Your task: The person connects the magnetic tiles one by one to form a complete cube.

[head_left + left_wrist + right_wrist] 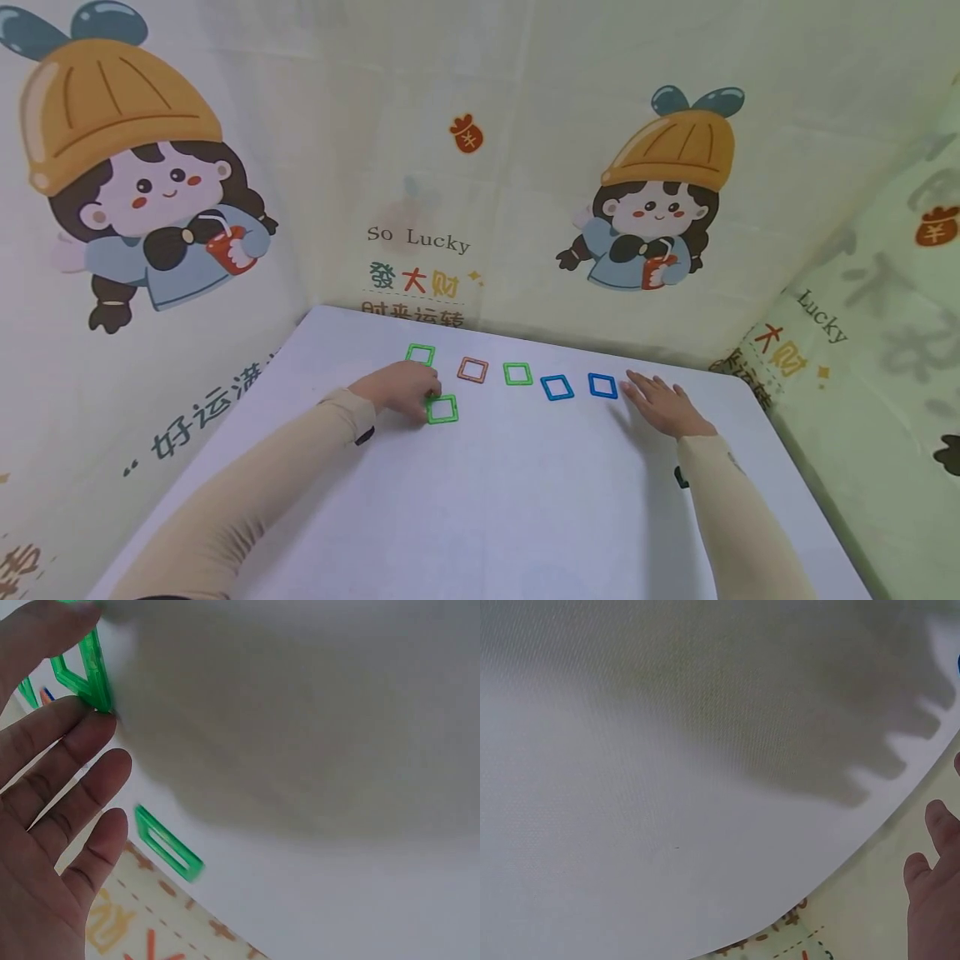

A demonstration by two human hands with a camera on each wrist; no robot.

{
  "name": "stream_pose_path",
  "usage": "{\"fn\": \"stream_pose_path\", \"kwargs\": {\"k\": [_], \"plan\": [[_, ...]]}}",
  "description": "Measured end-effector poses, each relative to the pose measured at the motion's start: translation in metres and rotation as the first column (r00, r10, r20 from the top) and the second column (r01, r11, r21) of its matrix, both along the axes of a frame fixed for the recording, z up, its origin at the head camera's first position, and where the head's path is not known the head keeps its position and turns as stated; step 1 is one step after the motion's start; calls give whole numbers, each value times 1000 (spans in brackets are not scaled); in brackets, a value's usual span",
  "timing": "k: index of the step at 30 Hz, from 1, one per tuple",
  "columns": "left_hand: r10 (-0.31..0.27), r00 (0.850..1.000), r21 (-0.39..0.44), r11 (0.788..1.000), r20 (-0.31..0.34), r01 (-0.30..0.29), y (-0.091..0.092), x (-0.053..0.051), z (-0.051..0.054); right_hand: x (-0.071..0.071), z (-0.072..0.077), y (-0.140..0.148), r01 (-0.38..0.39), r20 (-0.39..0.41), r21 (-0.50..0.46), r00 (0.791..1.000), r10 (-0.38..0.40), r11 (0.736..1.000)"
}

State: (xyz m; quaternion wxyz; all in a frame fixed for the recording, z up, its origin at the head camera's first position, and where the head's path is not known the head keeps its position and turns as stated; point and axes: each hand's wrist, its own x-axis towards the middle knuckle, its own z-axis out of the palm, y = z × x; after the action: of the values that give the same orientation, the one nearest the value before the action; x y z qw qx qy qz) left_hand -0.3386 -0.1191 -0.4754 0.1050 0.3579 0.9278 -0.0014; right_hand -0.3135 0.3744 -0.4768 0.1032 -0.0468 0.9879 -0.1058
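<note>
My left hand pinches a green square frame tile between thumb and fingers; the left wrist view shows the thumb on its top side and fingertips at its lower corner. Just behind that hand lies another green square frame, partly covered by it. To the right, in a loose row, are an orange frame, a green frame, a tilted blue frame and a second blue frame. Beside this last one my right hand is spread with fingers extended, holding nothing.
The white table has rounded far corners and its back edge runs close to a printed cloth backdrop. More printed cloth hangs at the left and right sides. Both hands cast shadows on the tabletop.
</note>
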Motion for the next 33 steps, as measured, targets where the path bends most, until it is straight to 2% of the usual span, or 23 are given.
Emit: {"fn": "stream_pose_path", "kwargs": {"k": [4, 8, 13, 16, 18, 21, 24, 26, 29, 33], "plan": [[-88, 996, 5, 996, -32, 88, 19, 9, -4, 1, -2, -1, 3, 5, -6, 1000, -3, 1000], [-141, 989, 3, 990, -53, 141, 36, 17, -9, 3, -3, -2, -2, 14, -14, 1000, 2, 1000], [-201, 978, 16, 979, -55, 202, 53, 32, -11, 3, -9, -2, -10, 24, -32, 1000, 10, 999], [-220, 975, 66, 973, -21, 221, 60, 43, -12, 4, -12, -3, -11, 26, -28, 1000, 11, 1000], [-205, 978, 111, 973, 29, 201, 64, 51, -15, 5, -11, -5, -13, 29, -28, 999, 13, 1000], [-141, 980, 190, 975, 138, 114, 67, 63, -18, 4, -8, -10, -6, 55, -38, 998, 8, 999], [-81, 975, 251, 968, 209, 27, 70, 73, -24, 2, -5, -13, 2, 85, -18, 996, 0, 1000], [-48, 975, 276, 961, 216, -14, 72, 77, -29, 0, -2, -14, 2, 93, 3, 996, -3, 1000], [-1, 981, 290, 955, 196, -57, 74, 79, -36, -5, 0, -15, -4, 78, 28, 997, 2, 1000], [15, 984, 291, 954, 178, -67, 76, 80, -39, -10, -1, -16, -33, 20, 65, 999, 32, 997]]}}
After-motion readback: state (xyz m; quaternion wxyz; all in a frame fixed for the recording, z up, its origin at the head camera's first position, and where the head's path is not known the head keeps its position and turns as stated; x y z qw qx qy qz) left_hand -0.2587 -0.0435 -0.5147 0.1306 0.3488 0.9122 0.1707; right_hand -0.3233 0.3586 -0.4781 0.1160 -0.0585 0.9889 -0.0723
